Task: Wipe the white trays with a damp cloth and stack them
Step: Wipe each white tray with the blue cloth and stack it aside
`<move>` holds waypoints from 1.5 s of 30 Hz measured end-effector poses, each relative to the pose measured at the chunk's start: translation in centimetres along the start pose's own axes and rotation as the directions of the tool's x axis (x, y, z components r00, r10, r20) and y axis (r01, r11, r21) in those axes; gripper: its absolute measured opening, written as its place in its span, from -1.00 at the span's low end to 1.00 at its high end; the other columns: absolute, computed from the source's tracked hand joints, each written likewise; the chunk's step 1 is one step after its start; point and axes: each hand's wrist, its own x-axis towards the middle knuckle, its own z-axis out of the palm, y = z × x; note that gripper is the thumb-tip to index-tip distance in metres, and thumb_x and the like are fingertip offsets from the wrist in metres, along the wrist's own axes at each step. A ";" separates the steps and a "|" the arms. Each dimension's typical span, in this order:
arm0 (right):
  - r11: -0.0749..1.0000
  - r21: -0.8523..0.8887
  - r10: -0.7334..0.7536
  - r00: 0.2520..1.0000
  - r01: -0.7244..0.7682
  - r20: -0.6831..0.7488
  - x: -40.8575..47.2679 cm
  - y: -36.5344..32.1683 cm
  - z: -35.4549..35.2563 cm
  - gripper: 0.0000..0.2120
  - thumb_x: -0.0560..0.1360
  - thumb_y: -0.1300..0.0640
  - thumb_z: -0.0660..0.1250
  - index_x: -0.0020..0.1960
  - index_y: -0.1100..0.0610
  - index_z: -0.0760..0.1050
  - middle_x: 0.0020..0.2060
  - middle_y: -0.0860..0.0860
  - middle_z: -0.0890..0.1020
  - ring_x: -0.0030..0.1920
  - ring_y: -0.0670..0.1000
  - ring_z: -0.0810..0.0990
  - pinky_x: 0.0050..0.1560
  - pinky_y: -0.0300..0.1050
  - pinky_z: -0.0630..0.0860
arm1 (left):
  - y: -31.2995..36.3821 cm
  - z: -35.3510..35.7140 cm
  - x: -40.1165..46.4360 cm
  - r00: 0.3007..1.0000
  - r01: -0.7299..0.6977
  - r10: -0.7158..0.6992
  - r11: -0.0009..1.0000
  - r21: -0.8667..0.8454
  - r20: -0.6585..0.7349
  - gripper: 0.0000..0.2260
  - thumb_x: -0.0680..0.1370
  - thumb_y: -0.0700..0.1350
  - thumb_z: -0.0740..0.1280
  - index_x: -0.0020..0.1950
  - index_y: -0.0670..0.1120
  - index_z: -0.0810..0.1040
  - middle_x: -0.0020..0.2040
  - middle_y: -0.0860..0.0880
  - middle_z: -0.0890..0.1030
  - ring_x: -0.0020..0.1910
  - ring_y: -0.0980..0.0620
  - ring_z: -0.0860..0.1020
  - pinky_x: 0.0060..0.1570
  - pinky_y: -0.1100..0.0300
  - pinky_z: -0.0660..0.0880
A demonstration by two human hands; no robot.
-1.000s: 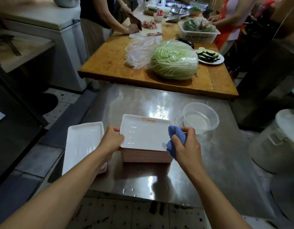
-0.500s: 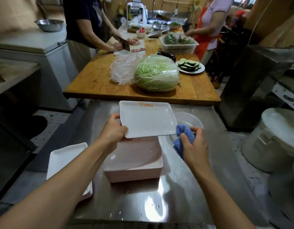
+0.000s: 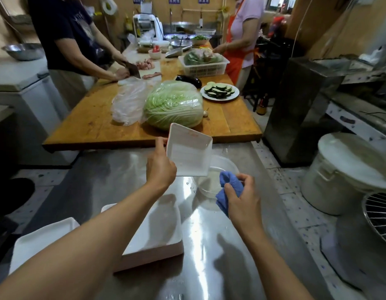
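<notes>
- White single tray point(image 3: 40, 242) lies flat at the near left edge of the steel table point(image 3: 209, 256), well below and left of the left grip.
- Beside it to the right, under the left forearm, sits the stack of trays point(image 3: 159, 232), its pinkish edges showing at the front.
- Left hand point(image 3: 160, 167) grips a white tray point(image 3: 187, 151) by its left rim, fingers curled round the edge; the tray is lifted off the table and tilted, its lower right corner over the clear bowl point(image 3: 215, 176).
- The bowl holds water and stands on the table between the two grips.
- Right hand point(image 3: 241, 200) grips a bunched blue cloth point(image 3: 228, 189), just right of and below the lifted tray, apart from it.
- Beyond both grips, a wrapped cabbage point(image 3: 174, 103) lies on the wooden table point(image 3: 85, 124).
</notes>
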 end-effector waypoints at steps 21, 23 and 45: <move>0.976 0.073 -0.213 0.968 0.205 0.135 -0.6 -3.7 0.9 -0.76 0.57 0.19 0.20 -0.05 -0.17 0.38 -0.02 -0.03 0.53 -0.06 -0.18 0.52 -0.11 -0.32 0.48 | -0.7 -3.2 -4.0 0.912 0.410 -0.341 0.792 -0.452 0.229 -0.56 0.43 -0.46 0.19 0.13 0.02 0.32 -0.06 0.02 0.51 -0.10 0.03 0.52 -0.39 0.09 0.59; 0.941 0.078 -0.336 0.931 0.328 0.141 -0.6 -5.6 2.1 -0.75 0.56 0.23 0.21 -0.03 -0.15 0.39 -0.01 -0.02 0.51 -0.03 -0.21 0.48 -0.12 -0.38 0.46 | -1.0 -4.4 -5.3 0.881 0.470 -0.358 0.728 -0.499 0.308 -0.55 0.44 -0.46 0.20 0.14 0.03 0.33 -0.05 0.04 0.51 -0.04 -0.06 0.54 -0.39 0.12 0.59; 0.556 -0.404 -0.462 0.674 0.726 0.576 -5.8 -12.6 12.1 -0.56 0.46 0.14 0.32 0.33 0.08 0.43 0.30 0.03 0.42 0.23 0.11 0.38 0.20 -0.03 0.32 | -4.2 -15.2 -11.5 0.921 0.372 -0.205 0.712 -0.596 0.331 -0.47 0.45 -0.49 0.17 0.25 0.04 0.42 -0.16 -0.15 0.67 -0.25 -0.08 0.65 -0.21 -0.06 0.61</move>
